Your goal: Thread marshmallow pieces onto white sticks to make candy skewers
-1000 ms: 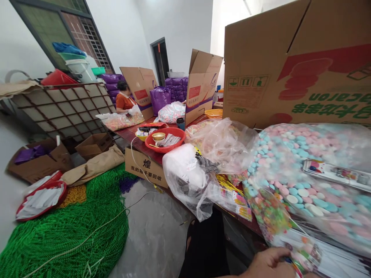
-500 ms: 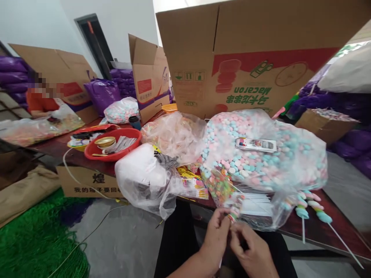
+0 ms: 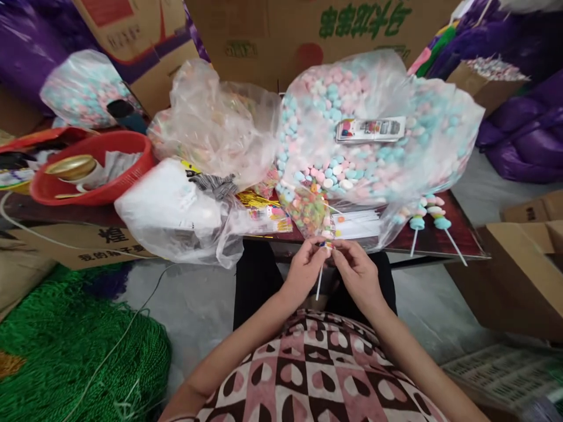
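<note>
Between both hands, over my lap, is a candy skewer in a clear printed wrapper (image 3: 328,227), its white stick (image 3: 319,283) pointing down toward me. My left hand (image 3: 307,265) pinches it where wrapper and stick meet. From the other side my right hand (image 3: 357,271) closes its thumb and fingers on the same spot; the fingertips hide what lies between them. Just beyond are a bag of colourful ring gummies (image 3: 303,208) and a stack of white sticks (image 3: 358,224). Two finished-looking marshmallow skewers (image 3: 442,223) lie at the table's right edge.
A large clear bag of pastel marshmallows (image 3: 373,164) carries a pack of printed labels (image 3: 370,130). Leftward are gold twist ties (image 3: 257,199), printed wrappers (image 3: 275,219), a white plastic bag (image 3: 169,205) and a red basket (image 3: 94,190). Open cartons (image 3: 497,281) stand right; green strings (image 3: 88,351) lie left.
My view has tilted down, bringing my patterned top and lap into sight. Both hands still hold the skewer; its white stick now shows clearly below the fingers.
</note>
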{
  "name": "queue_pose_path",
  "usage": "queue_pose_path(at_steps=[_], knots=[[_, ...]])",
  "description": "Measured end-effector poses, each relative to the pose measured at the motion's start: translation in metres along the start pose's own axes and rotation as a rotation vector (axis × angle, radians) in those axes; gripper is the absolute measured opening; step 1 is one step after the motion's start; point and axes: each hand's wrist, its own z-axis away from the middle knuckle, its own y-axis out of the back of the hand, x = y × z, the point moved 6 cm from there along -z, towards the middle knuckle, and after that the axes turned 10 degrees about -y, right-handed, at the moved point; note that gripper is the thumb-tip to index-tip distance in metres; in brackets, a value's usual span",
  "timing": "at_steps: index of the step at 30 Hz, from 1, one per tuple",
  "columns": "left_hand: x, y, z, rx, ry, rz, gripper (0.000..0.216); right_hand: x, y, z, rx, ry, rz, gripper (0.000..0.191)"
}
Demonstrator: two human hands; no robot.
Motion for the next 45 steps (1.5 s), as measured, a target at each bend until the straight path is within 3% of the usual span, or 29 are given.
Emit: queue_pose_path(at_steps=[13, 19, 24, 29, 39, 45], knots=[[-0.015, -0.009, 0.005, 0.047, 0.125, 0.252, 0.053, 0.014, 0.005, 0.002, 0.064, -0.164, -0.332, 0.015], [-0.016, -0.012, 0.006, -0.086, 0.141, 0.171, 0.034, 0.008, 0.008, 0.005, 0.070, -0.156, -0.329, 0.015], [-0.008, -0.008, 0.005, -0.018, 0.108, 0.132, 0.029, 0.005, 0.004, 0.007, 0.032, -0.130, -0.323, 0.015], [-0.001, -0.007, 0.004, 0.056, 0.090, 0.079, 0.021, 0.000, 0.007, 0.005, 0.028, -0.053, -0.185, 0.015], [-0.011, -0.002, 0.000, 0.049, 0.068, -0.093, 0.025, -0.020, 0.019, 0.002, 0.029, 0.235, 0.198, 0.013], [-0.010, -0.009, 0.002, -0.024, 0.147, 0.053, 0.030, -0.023, 0.016, 0.000, -0.044, 0.268, 0.246, 0.014]])
